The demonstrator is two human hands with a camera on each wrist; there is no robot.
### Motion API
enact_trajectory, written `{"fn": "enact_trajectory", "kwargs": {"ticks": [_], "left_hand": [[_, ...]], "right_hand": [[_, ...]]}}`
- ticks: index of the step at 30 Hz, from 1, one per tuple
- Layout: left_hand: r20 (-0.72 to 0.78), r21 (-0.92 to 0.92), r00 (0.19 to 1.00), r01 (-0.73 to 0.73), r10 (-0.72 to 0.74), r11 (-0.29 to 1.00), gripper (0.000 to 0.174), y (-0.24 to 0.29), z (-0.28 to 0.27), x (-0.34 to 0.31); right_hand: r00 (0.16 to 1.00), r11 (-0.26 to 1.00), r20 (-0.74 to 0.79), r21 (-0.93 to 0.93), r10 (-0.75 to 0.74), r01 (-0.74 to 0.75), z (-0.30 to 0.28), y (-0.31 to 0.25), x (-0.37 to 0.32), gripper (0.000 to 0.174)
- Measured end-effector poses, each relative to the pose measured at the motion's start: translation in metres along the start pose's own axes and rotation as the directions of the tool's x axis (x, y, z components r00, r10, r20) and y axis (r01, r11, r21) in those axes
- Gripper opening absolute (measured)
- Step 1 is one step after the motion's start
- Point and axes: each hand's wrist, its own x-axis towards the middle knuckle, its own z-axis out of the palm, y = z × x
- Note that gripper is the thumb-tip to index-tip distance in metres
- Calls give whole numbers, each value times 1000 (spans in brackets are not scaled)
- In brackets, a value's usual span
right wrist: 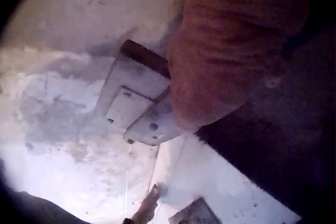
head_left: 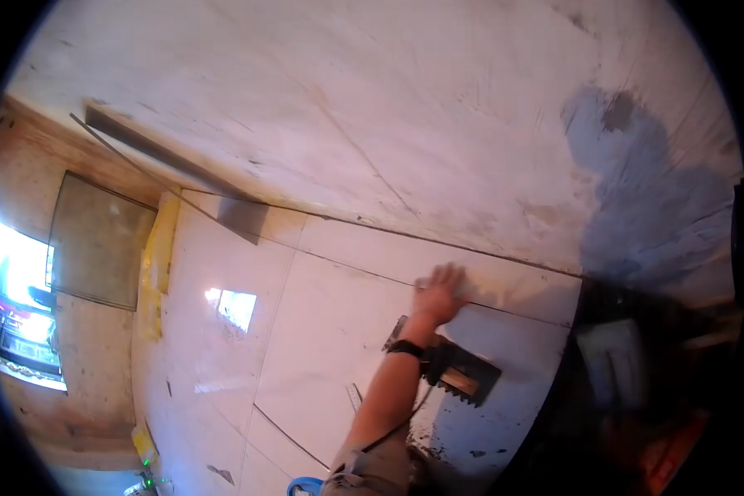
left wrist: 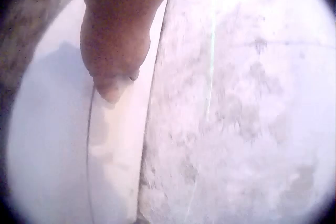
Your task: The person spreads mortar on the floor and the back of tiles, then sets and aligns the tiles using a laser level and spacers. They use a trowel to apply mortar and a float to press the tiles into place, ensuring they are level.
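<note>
In the head view my left hand (head_left: 442,296), a dark band at its wrist, presses with fingers extended on the narrow strip of tile (head_left: 521,285) along the wall's foot. The left wrist view has the same hand (left wrist: 115,45) low over that strip, most fingers hidden. A notched trowel (head_left: 489,379) with a wooden handle lies on the tiles behind the left wrist. My right hand (right wrist: 223,77), in the right wrist view, overlaps a pale plate-like object (right wrist: 128,106) with dark spots and a dark edge; its fingers are hidden and I cannot tell whether it grips this.
A rough plastered wall (head_left: 438,124) rises beyond the tiles. A long thin strip (head_left: 165,182) leans at the left, near yellow wrapping (head_left: 161,248). A pale object (head_left: 612,360) stands in the dark area at right. A blue rim (head_left: 306,485) shows at the bottom.
</note>
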Motion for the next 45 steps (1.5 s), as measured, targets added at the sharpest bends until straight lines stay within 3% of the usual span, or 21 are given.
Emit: {"fn": "enact_trajectory", "kwargs": {"ticks": [2, 5, 7, 11, 14, 16, 21, 24, 27, 28, 34, 42, 45], "left_hand": [[49, 93, 992, 109, -114, 990, 75, -62, -15, -20], [69, 158, 967, 232, -245, 960, 73, -147, -38, -51], [-42, 119, 964, 265, -261, 957, 74, -185, -50, -59], [-440, 30, 877, 231, -195, 972, 74, -256, -26, -39], [-588, -28, 786, 216, -191, 976, 73, -280, -21, -23], [-676, -45, 718, 183, -165, 982, 71, -293, -28, -25], [-709, -167, 630, 287, -317, 943, 69, -314, -39, -11], [-728, -194, 581, 334, -364, 922, 67, -321, -43, -6], [-739, -221, 546, 355, -394, 908, 65, -323, -49, -5], [-740, -227, 539, 362, -402, 904, 64, -324, -48, -7], [-710, -155, 640, 265, -294, 952, 55, -332, -39, -10], [-736, -175, 597, 290, -320, 941, 49, -328, -46, -8], [-731, -161, 600, 310, -324, 937, 48, -327, -41, -9]], "right_hand": [[998, 998, 12, -27, -59, 60, -15, -30, -13, 54], [962, 954, 28, -130, -270, 271, -36, -104, -13, 57], [899, 875, 37, -214, -437, 434, -47, -168, -8, 56], [897, 910, 206, -53, -392, 410, -17, -315, -17, 43], [955, 968, 228, -119, -191, 222, 43, -384, -16, 27], [876, 885, 134, 37, -464, 464, 98, -368, 10, 26], [896, 906, 139, 109, -422, 410, 198, -396, 31, 30], [876, 888, 159, 5, -456, 461, 229, -430, 47, 34], [803, 808, 105, -1, -586, 590, 255, -465, 60, 37], [816, 820, 90, 2, -570, 573, 263, -470, 61, 39], [839, 838, -6, -54, -544, 543, 293, -491, 81, 46], [881, 865, 0, -192, -473, 464, 322, -490, 107, 51], [865, 851, 25, -166, -502, 498, 322, -481, 105, 51]]}}
